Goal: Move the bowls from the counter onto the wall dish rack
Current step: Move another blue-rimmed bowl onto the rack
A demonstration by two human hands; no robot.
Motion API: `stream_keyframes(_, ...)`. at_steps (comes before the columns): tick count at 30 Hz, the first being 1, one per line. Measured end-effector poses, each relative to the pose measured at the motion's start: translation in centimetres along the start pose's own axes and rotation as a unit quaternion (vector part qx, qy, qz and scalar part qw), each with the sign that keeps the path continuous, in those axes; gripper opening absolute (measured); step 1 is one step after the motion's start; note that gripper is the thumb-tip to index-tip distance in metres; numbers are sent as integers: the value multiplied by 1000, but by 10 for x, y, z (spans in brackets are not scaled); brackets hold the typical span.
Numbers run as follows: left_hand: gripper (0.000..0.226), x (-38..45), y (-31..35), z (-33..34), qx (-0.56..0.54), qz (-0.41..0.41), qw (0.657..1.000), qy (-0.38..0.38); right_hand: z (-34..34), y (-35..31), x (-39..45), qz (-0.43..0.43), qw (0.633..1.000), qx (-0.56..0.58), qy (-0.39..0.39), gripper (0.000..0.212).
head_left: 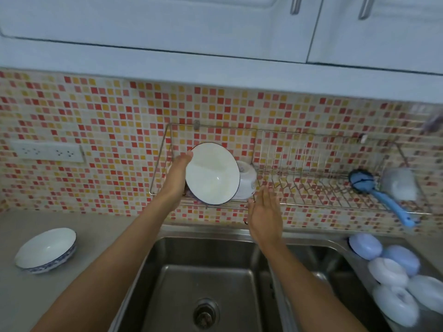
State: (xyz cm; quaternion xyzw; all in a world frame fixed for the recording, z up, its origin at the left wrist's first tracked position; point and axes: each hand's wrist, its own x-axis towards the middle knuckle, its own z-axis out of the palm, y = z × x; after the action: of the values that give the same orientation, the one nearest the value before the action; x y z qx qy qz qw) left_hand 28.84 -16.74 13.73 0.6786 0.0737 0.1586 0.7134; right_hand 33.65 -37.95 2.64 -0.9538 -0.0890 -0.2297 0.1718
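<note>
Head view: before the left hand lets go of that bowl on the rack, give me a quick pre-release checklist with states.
1. Left hand grips the bowl: ok.
2. Bowl inside the rack, on edge: ok.
3. Bowl's lower rim seated on the wires: cannot tell.
4. Neighbouring white bowl behind it gives support: cannot tell.
5. Right hand open and free to steady: ok.
6. All bowls moved: not ok, one bowl is on the counter.

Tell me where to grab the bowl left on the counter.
Probably best: take the blue-patterned bowl by its near rim, thumb inside, fingers under the flared wall. It sits upright and open on the counter, so come from above on the left.
</note>
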Motion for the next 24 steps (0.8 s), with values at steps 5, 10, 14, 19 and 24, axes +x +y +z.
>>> stream_keyframes(5, 59, 36, 24, 28, 71, 77, 993, 44, 4, 6, 3, -34, 998, -57, 11, 58)
stream_keyframes(10, 60, 51, 37, 60, 175, 248, 951, 58, 9, 15, 7, -74, 991, -105, 40, 53)
stream_keyframes(14, 73, 66, 14, 73, 326, 362, 873, 15, 11, 15, 9, -70, 991, -95, 58, 49)
stream_keyframes(19, 79, 75, -16, 76, 537, 453, 711, -13, 15, 15, 9, -64, 993, -74, 71, 53)
stream_keyframes(24, 77, 75, -29, 79, 603, 477, 637, -59, 17, 13, 9, -56, 994, -51, 82, 53)
